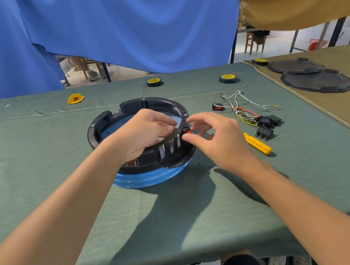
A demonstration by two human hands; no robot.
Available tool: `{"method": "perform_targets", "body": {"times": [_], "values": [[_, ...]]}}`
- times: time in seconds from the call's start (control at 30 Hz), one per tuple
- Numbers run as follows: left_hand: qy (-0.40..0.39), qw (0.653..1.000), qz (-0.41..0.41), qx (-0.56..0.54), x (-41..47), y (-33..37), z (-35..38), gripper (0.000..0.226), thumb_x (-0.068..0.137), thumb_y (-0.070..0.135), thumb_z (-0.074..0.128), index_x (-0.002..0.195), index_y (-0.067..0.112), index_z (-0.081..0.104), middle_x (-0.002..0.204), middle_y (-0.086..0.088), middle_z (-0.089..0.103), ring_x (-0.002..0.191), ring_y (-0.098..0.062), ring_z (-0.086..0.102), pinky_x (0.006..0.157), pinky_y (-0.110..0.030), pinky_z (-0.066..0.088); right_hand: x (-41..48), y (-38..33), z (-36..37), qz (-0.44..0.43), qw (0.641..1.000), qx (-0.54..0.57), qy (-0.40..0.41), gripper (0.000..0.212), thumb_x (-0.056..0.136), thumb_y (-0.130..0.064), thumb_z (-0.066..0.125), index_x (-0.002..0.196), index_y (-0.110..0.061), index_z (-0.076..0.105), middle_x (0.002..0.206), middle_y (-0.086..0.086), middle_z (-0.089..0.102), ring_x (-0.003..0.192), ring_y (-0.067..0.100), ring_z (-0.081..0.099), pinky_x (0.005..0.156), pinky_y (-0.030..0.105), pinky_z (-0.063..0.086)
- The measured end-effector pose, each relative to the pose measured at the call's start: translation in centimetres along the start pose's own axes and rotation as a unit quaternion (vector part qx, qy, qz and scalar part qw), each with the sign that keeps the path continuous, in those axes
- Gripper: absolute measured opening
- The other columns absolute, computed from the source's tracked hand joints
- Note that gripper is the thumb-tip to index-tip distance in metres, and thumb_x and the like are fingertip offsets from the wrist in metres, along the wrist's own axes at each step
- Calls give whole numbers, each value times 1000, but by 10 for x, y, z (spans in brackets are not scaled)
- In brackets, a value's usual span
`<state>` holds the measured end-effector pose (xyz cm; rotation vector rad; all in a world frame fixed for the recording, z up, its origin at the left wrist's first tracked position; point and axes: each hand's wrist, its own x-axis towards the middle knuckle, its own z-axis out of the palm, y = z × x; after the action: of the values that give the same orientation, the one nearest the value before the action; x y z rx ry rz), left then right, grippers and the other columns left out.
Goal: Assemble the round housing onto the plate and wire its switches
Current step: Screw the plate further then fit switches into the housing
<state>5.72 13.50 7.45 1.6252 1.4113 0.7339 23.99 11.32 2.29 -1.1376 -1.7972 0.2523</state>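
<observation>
A black round housing (106,121) sits on a blue plate (149,178) in the middle of the green table. My left hand (145,131) reaches over the near rim, fingers curled inside against the slotted wall. My right hand (217,138) is outside the wall, thumb and fingers pinching a red switch (189,132) set in the housing's right side. A bundle of wires (241,105) with another red switch (217,107) and two black switch parts (268,124) lies to the right.
A yellow-handled screwdriver (258,143) lies beside my right hand. Two tape rolls (154,82) (227,78) and a yellow scrap (75,98) sit at the back. Black round covers (316,81) rest on the brown cloth at right.
</observation>
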Motion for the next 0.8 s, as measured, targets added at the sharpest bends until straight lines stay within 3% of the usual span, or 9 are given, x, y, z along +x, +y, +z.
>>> {"method": "perform_targets", "body": {"times": [0.17,0.33,0.6,0.8], "values": [[6,999,19,50,-4,2,2,22,98,7,59,116,11,71,107,-10,73,104,-23,68,104,-43,48,-5,-2,6,-49,998,-16,26,9,83,-5,71,91,-7,72,83,3,65,72,17,63,65,38,58],[-1,997,25,66,-3,2,1,24,98,5,56,116,10,72,109,-9,73,107,-24,67,105,-44,47,-11,0,7,-44,997,23,60,7,83,-1,69,88,-6,70,82,-2,62,73,0,62,60,28,59],[-23,996,21,78,-1,1,0,29,99,3,52,118,13,72,117,-6,71,116,-24,62,111,-43,42,-7,-1,11,-50,998,12,48,7,83,0,70,88,-4,73,82,6,67,73,10,65,62,26,58],[-18,998,32,59,0,-2,-1,27,98,4,56,112,18,74,115,-2,72,114,-18,63,110,-42,43,2,1,6,13,997,76,9,12,82,-1,72,90,-9,77,83,-1,68,72,13,67,67,37,61]]}}
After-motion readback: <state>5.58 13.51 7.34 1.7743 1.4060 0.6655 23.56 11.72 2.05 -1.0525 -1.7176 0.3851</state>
